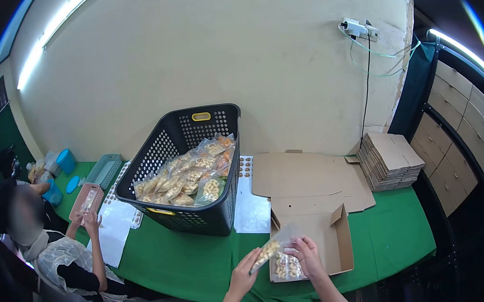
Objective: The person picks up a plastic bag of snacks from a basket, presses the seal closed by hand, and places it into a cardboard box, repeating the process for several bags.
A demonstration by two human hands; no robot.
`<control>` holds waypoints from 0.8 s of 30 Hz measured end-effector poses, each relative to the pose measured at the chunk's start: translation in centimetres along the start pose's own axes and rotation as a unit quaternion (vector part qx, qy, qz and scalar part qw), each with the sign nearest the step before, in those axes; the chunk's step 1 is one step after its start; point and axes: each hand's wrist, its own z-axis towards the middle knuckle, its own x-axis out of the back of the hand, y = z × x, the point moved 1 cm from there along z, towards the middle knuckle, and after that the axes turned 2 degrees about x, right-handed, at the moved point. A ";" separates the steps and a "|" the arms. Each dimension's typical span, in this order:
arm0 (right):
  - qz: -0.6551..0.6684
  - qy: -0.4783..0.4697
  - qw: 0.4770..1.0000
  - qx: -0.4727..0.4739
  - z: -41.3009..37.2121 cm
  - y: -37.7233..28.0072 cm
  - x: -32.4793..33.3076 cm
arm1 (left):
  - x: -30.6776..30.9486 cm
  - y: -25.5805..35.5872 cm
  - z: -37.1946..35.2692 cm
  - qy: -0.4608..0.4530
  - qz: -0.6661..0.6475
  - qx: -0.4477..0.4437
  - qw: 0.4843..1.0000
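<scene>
A clear plastic pouch of pale, nut-like pieces (pixel 269 250) is held tilted over the near left part of an open cardboard box (pixel 323 255). My left hand (pixel 243 271) is closed around the filled lower end. At the flat upper end, the curled fingers of my right hand (pixel 306 254) pinch the plastic near its edge. Beneath my hands, filled pouches (pixel 287 267) lie inside the box in its near left corner. The box's lid (pixel 314 182) is folded back flat on the green-covered table (pixel 390 225).
A large black basket (pixel 199 224) full of similar pouches (pixel 185 177) stands left of the box. Flattened cartons (pixel 391 160) are stacked at right. Printed sheets (pixel 251 206) lie by the basket. At left, another person (pixel 65 264) handles something over a pink basket (pixel 82 198).
</scene>
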 end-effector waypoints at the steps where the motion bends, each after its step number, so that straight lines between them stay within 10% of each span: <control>1: -0.012 -0.005 1.000 0.001 0.0 -0.2 -0.2 | -0.5 -0.4 -0.1 0.002 -0.044 0.063 0.997; 6: -0.113 -0.055 0.990 -0.067 -0.2 3.6 3.2 | -3.5 -1.4 -0.8 0.064 -0.269 0.200 0.940; 14: -0.178 -0.094 0.978 -0.052 0.5 2.3 4.9 | -5.2 0.3 0.7 -0.101 -0.319 0.277 0.901; 17: -0.142 -0.076 0.984 -0.082 1.6 2.3 7.1 | -5.7 0.9 1.2 -0.153 -0.440 0.355 0.811; 24: -0.064 -0.013 0.984 -0.167 -0.6 0.1 10.4 | -10.8 2.7 1.2 -0.157 -0.251 0.309 0.904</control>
